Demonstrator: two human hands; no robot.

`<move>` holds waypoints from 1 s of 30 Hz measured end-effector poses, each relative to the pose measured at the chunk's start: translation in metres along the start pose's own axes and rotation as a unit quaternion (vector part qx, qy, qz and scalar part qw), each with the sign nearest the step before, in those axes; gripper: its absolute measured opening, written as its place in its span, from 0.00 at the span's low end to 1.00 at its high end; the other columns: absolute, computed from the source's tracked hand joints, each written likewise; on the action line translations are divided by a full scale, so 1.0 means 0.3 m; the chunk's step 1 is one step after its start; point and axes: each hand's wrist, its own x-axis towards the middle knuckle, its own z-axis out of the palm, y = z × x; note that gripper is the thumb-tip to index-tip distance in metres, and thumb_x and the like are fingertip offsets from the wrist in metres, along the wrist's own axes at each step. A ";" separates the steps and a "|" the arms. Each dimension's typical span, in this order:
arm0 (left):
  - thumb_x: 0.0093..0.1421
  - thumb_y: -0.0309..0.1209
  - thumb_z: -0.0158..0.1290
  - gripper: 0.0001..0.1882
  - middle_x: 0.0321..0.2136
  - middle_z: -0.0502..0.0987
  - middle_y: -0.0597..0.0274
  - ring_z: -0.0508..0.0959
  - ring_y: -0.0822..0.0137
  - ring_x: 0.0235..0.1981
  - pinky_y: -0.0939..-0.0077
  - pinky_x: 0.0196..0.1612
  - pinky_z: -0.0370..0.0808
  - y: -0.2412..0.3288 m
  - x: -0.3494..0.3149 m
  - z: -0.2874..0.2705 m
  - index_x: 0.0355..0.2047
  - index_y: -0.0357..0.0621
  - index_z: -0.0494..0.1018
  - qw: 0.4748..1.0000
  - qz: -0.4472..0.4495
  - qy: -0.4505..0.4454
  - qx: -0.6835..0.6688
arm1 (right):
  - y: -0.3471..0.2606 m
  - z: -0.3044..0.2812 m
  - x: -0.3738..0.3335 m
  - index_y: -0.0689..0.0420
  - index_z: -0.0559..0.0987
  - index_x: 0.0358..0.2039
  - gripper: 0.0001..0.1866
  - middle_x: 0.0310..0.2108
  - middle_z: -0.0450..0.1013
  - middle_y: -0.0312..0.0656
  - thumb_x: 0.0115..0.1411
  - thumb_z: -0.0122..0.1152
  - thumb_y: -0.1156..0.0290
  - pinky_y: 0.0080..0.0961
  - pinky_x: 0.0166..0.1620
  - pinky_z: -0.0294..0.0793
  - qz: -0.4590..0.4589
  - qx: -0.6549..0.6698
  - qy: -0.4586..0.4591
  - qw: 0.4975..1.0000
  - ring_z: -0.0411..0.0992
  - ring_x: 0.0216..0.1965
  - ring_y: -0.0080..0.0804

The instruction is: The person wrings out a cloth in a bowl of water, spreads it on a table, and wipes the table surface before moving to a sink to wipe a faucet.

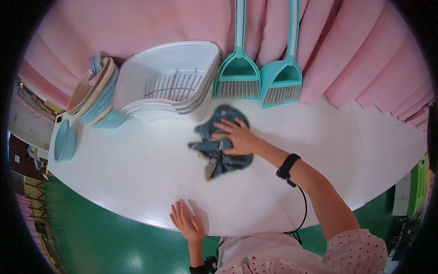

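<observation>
A crumpled dark blue cloth (232, 165) lies on the white table (137, 169), with a greyish patch at its near corner. My right hand (238, 137) rests on top of it, fingers spread and palm down, hiding part of the fabric. At the table's front edge is my left hand (186, 223), its fingers stretched out and nothing in it. It is well apart from the cloth. Each wrist wears a black band.
Stacked white baskets (166, 55) stand at the back, beside a stack of coloured basins (102, 107). A small blue basin (65, 141) sits at the far left. Two teal dustpans with brushes (237, 73) lean against the pink curtain (356, 55). A black cable (305, 208) hangs near my right forearm.
</observation>
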 end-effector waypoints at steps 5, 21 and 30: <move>0.62 0.39 0.35 0.24 0.56 0.62 0.51 0.56 0.47 0.60 0.49 0.61 0.44 -0.002 0.009 0.008 0.54 0.38 0.61 0.995 0.004 0.023 0.101 | 0.077 -0.007 -0.035 0.37 0.64 0.57 0.33 0.63 0.48 0.40 0.48 0.59 0.54 0.55 0.61 0.39 0.016 0.004 0.032 0.999 0.44 0.64 0.44; 0.63 0.48 0.34 0.29 0.56 0.63 0.57 0.56 0.51 0.61 0.44 0.61 0.39 0.039 -0.023 0.107 0.56 0.40 0.58 0.986 -0.045 0.119 0.111 | 0.453 -0.270 -0.973 0.39 0.62 0.58 0.34 0.65 0.42 0.36 0.49 0.59 0.55 0.51 0.63 0.38 0.179 -0.020 0.003 0.984 0.39 0.66 0.42; 0.63 0.47 0.35 0.28 0.61 0.53 0.55 0.50 0.54 0.63 0.41 0.60 0.38 0.324 -0.278 0.322 0.59 0.45 0.56 0.946 -0.085 0.119 0.290 | 0.820 -0.315 -1.801 0.45 0.59 0.60 0.36 0.64 0.45 0.40 0.50 0.59 0.58 0.51 0.61 0.39 0.427 0.004 0.169 0.888 0.42 0.65 0.42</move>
